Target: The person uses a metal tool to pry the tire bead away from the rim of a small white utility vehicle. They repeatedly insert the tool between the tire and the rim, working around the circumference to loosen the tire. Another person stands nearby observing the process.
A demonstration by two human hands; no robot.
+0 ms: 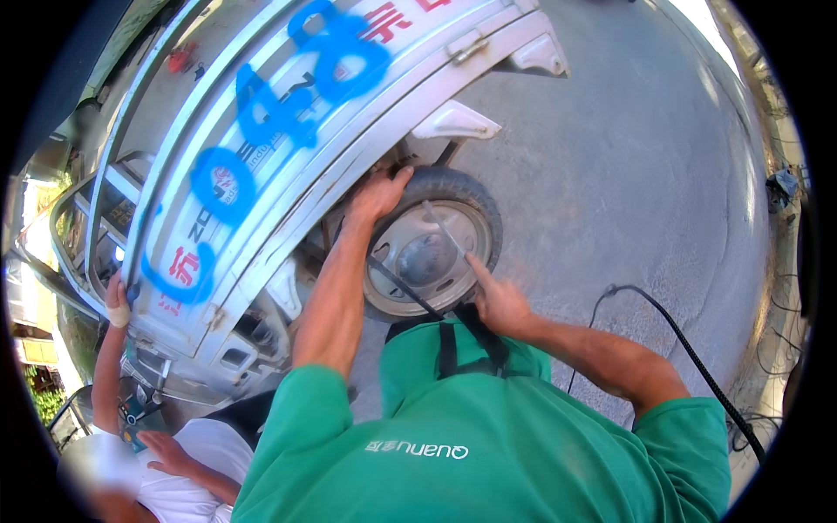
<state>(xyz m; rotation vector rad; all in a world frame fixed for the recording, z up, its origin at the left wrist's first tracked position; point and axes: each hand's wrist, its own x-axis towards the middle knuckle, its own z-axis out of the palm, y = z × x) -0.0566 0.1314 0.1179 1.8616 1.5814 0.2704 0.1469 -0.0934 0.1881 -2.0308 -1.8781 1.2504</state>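
Observation:
A wheel with a black tyre (446, 185) and a worn, pale metal rim (464, 228) stands beneath the side of a white vehicle. My left hand (377, 195) grips the tyre's upper left edge, thumb on top; its other fingers are partly hidden behind the tread. In front of the rim, my right hand (500, 299) is closed on a slim metal bar (445, 227), its index finger stretched along it. The bar slants up and left across the wheel face. I cannot tell whether its tip touches the rim. A dark bar or strap (403, 286) crosses the wheel's lower left.
The vehicle's white side panel (288, 166), spray-painted blue, fills the upper left. A co-worker in a white shirt (192, 462) is at lower left, one hand (117, 299) at the vehicle's rail. A black hose (689, 349) curves over the grey concrete floor (610, 174) at right.

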